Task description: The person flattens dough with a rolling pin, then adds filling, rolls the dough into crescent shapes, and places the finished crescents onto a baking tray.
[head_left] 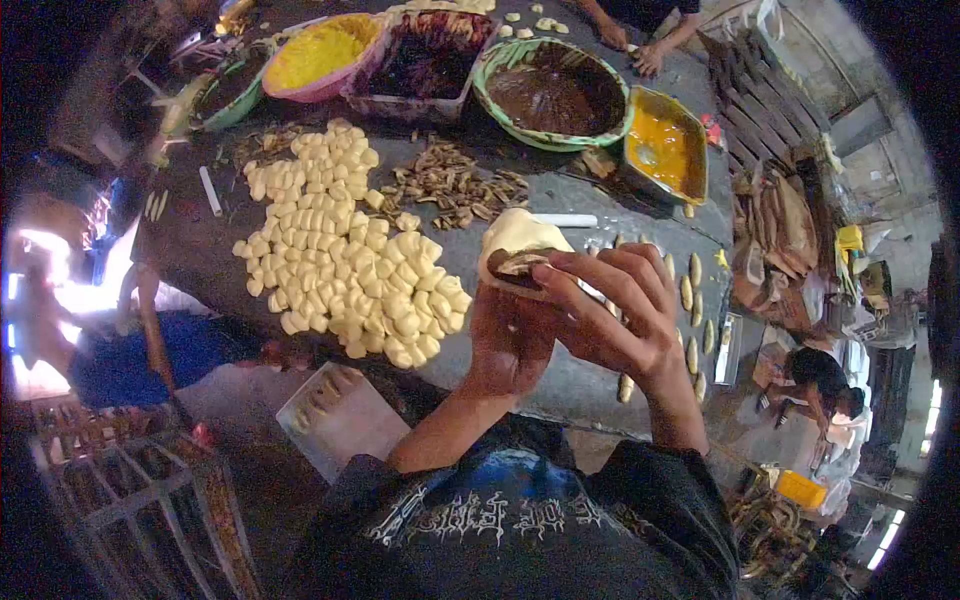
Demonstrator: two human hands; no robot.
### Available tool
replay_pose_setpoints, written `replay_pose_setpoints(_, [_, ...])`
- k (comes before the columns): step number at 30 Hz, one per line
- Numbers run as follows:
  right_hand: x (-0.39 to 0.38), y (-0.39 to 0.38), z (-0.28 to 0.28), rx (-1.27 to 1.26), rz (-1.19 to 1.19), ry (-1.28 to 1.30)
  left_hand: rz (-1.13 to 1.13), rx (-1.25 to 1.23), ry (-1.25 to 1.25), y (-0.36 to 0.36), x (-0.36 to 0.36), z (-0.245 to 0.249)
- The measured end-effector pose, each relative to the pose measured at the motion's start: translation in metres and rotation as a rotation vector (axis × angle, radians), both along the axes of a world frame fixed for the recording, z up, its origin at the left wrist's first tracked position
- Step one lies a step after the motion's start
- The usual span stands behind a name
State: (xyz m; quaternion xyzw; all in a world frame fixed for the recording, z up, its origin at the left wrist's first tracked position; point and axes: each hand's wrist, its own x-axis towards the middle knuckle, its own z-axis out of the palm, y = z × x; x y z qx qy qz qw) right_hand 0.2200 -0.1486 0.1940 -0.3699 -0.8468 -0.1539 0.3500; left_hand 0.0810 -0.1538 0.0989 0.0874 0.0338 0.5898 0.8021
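Note:
My left hand holds up a flattened piece of pale dough, which has dark brown filling on its near side. A brown-and-pale strip lies on the filling. The thumb and fingers of my right hand are closed at the strip's right end, against the dough. Left of my hands spreads a large heap of small cream-coloured dough pieces. Just beyond my hands is a pile of brown strips, similar in look to the one on the dough. A white stick lies behind the dough, partly hidden.
Along the far side stand a green basin of brown paste, a tub with dark red residue, a pink basin of yellow filling and a tray of orange liquid. Shaped pieces lie in rows at right. Another person's hands work opposite.

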Motion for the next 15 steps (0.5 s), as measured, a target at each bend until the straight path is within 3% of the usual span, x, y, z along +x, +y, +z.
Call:
replay_pose_setpoints(3, [0.020, -0.041, 0.014, 0.115, 0.029, -0.179, -0.038, 0.013, -0.077, -0.029, 0.010, 0.016])
replay_pose_setpoints(5, [0.028, -0.064, 0.019, 0.148, 0.069, -0.176, -0.015, 0.069, -0.018, -0.049, 0.015, 0.029])
replay_pose_setpoints(6, [0.031, -0.074, 0.022, 0.159, 0.063, -0.212, 0.059, 0.144, 0.142, -0.062, 0.017, 0.034])
replay_pose_setpoints(8, [0.034, -0.094, 0.027, 0.194, 0.055, -0.256, -0.034, 0.197, 0.038, -0.078, 0.018, 0.036])
replay_pose_setpoints(9, [0.035, -0.103, 0.029, 0.217, 0.055, -0.267, -0.204, 0.171, -0.227, -0.079, 0.017, 0.035])
replay_pose_setpoints(11, [0.036, -0.121, 0.029, 0.283, 0.069, -0.245, -0.320, 0.125, -0.414, -0.088, 0.020, 0.033])
replay_pose_setpoints(13, [0.034, -0.132, 0.038, 0.311, 0.120, -0.191, -0.206, 0.086, -0.266, -0.100, 0.026, 0.029])
replay_pose_setpoints(15, [0.039, -0.137, 0.041, 0.256, 0.186, -0.118, -0.328, 0.129, -0.435, -0.104, 0.028, 0.016])
